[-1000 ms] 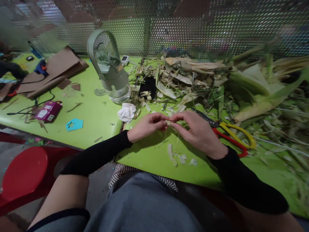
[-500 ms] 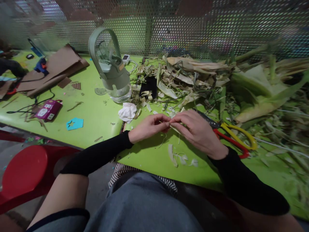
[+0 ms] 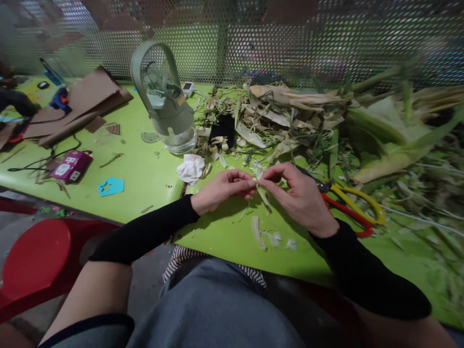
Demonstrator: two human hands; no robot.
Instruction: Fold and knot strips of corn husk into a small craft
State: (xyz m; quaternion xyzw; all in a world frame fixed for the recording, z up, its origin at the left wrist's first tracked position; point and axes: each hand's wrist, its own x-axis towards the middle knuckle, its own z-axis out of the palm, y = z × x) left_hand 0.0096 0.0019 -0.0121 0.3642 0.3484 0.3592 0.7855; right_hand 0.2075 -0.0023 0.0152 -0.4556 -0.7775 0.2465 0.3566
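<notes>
Thumb and fingers of my left hand (image 3: pixel 226 189) pinch a pale strip of corn husk (image 3: pixel 263 197) at its upper end. My right hand (image 3: pixel 299 198) pinches the same end from the other side, so the fingertips of both hands nearly meet. The strip's lower part hangs free below them. Scraps of husk (image 3: pixel 258 234) lie on the green table (image 3: pixel 217 241) in front of my hands. Just right of my right hand are scissors (image 3: pixel 348 210) with one red and one yellow handle; their blades are partly hidden behind that hand.
A green-lidded water bottle (image 3: pixel 170 106) stands behind a crumpled tissue (image 3: pixel 191 168). Dried husks (image 3: pixel 290 106) and a corn cob in leaves (image 3: pixel 395 150) cover the back right. Cardboard (image 3: pixel 79 104), a purple box (image 3: pixel 71 165) and a blue cutout (image 3: pixel 111 186) lie left. A red stool (image 3: pixel 39 256) is below.
My right hand has shifted slightly and its fingers are more arched. More of the husk strip now shows hanging below the fingertips. My left hand has barely moved.
</notes>
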